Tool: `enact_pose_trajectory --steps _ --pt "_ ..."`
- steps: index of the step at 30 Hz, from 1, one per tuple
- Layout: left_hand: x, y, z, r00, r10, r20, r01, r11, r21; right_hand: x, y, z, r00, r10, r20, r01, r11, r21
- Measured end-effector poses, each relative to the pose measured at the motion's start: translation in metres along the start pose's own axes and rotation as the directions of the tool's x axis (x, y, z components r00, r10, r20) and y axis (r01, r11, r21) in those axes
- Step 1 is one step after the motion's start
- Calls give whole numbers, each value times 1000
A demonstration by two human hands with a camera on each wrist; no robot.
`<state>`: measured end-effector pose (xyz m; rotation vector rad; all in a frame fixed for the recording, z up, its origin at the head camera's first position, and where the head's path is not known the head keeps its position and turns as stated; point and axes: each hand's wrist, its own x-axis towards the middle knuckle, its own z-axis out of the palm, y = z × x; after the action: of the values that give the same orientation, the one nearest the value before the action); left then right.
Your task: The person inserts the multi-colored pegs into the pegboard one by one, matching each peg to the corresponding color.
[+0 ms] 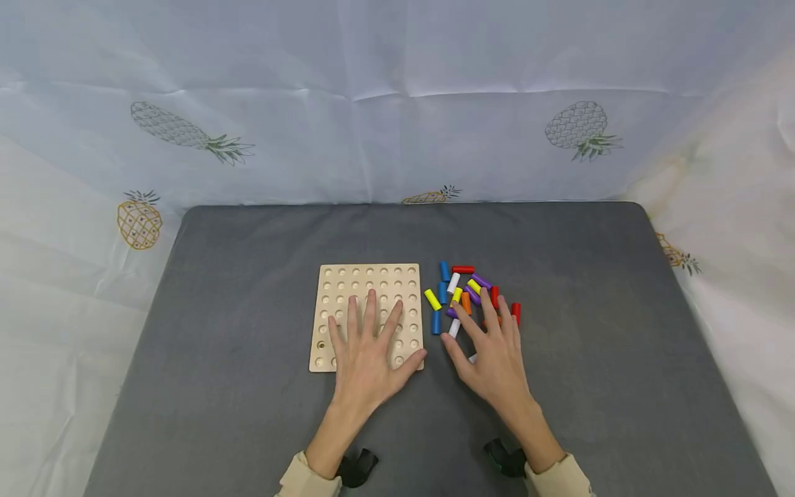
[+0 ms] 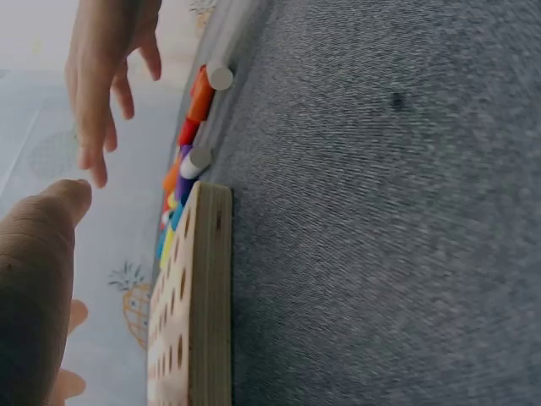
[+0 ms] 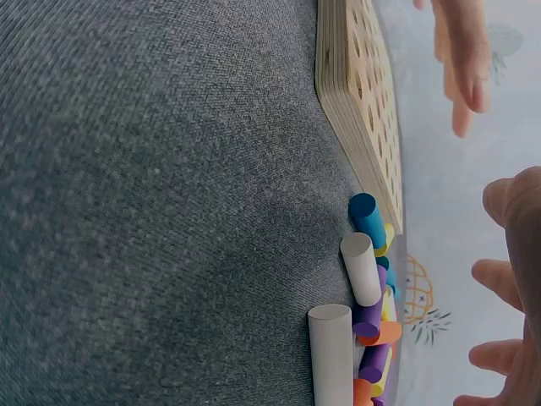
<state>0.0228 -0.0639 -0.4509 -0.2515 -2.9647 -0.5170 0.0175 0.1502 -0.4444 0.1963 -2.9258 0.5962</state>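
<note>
A square wooden pegboard with rows of round holes lies flat on the grey table. My left hand hovers over its lower middle, fingers spread and holding nothing. To the board's right lies a loose pile of short coloured pegs, among them a blue peg, a yellow peg, a red peg and a white peg. Above the near side of this pile is my right hand, its fingers spread with nothing in them. It hides part of the pile in the head view.
A grey cloth covers the table. Behind and beside it hangs a pale curtain printed with pineapples. Dark straps sit at both wrists, just below the beige sleeves' ends.
</note>
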Motion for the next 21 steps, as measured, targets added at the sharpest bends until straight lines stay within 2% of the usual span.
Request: enact_pose_trajectory --steps 6,10,16,21 --pt "-3 -6 1 1000 -4 -22 5 1000 26 -1 0 0 999 7 -36 -5 999 40" --pt "-5 -13 0 999 -26 -45 27 1000 14 -1 -1 2 999 27 -42 -23 997 73" --pt "-8 -30 -2 993 -95 -67 93 995 -22 -1 -2 4 998 38 -45 -34 995 92" --pt "-15 -45 -4 983 -175 -57 171 983 -64 0 -6 5 998 57 -38 -52 992 113"
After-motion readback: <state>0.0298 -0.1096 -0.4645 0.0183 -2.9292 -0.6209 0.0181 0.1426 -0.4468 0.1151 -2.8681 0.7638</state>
